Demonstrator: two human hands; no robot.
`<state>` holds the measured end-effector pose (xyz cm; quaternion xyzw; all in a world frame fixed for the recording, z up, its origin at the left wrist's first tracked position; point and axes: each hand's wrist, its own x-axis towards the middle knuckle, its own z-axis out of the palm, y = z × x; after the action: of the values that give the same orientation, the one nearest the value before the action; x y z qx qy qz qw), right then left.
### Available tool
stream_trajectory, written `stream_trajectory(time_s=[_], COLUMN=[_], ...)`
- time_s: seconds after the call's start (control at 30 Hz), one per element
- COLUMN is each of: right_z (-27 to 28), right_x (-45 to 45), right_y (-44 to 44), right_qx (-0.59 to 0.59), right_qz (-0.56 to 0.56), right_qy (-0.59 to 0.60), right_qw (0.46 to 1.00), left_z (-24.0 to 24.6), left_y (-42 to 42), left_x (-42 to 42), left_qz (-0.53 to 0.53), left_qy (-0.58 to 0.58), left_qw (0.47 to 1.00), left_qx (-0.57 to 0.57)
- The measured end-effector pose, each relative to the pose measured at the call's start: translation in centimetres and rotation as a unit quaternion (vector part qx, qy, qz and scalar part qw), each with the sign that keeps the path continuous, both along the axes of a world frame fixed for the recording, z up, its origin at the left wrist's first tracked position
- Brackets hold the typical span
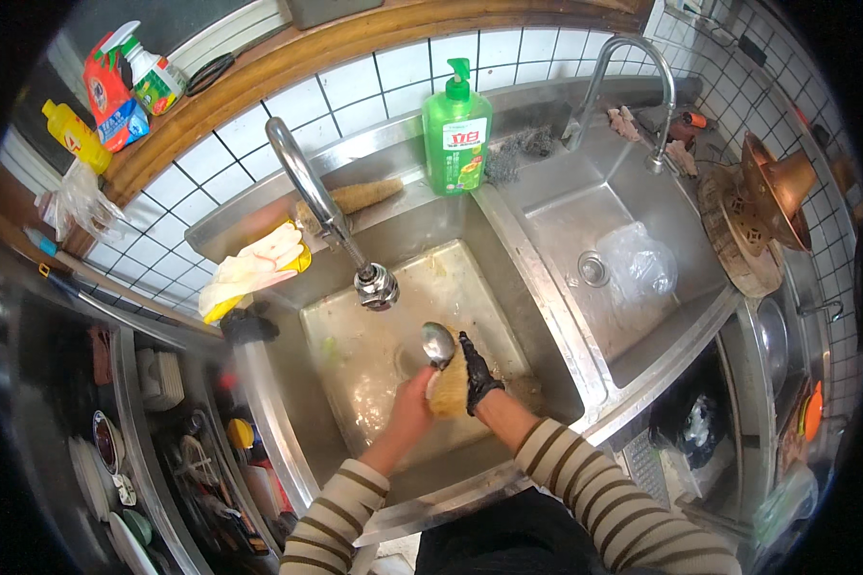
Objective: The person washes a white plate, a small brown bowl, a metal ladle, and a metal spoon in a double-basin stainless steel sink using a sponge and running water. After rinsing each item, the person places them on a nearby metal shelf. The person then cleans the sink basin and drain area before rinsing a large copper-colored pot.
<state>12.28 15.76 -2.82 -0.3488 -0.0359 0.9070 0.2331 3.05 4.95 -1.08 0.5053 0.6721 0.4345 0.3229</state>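
Observation:
My bare left hand (411,404) grips a metal spoon (439,343) by its handle, low over the left basin (561,359). The spoon's bowl points away from me. On my right hand (480,379) is a black glove, and it holds a tan loofah-like scrubber (449,388) against the spoon's handle side. The palm side of both hands and most of the handle are hidden. Cloudy water (359,381) with small food scraps covers the basin floor. A chrome faucet (316,187) reaches over this basin, its nozzle just beyond the spoon.
A green pump bottle (457,136) stands on the back ledge beside steel wool (521,151) and another loofah (367,194). Rubber gloves (259,266) drape the left rim. The right basin (561,215) holds a clear plastic bag (636,262). A copper pot (777,190) sits far right.

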Motion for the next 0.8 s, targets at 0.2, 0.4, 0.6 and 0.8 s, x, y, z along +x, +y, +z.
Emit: stream_trajectory(time_s=[0.2,0.4,0.6,0.8], right_z=[2.8,1.3,2.3,4.4], right_x=[1.1,2.3,-0.2,-0.3], right_y=[0.0,2.4,1.8,2.1], right_qx=[0.192,0.374,0.692,0.782], right_qz=[0.048,0.03,0.148,0.192], right_qy=[-0.007,-0.182,-0.37,-0.328], right_qw=[0.98,0.909,0.602,0.495], left_z=[-0.7,-1.2,-1.6,-1.0], left_y=[2.6,1.5,6.6,5.0], left_x=[-0.5,-3.1,-3.0,-4.3], left_qz=[-0.033,-0.081,0.267,0.381], left_qy=[0.042,-0.134,-0.538,-0.537], left_qw=[0.998,0.987,0.785,0.739], left_qx=[0.035,-0.033,-0.153,-0.142])
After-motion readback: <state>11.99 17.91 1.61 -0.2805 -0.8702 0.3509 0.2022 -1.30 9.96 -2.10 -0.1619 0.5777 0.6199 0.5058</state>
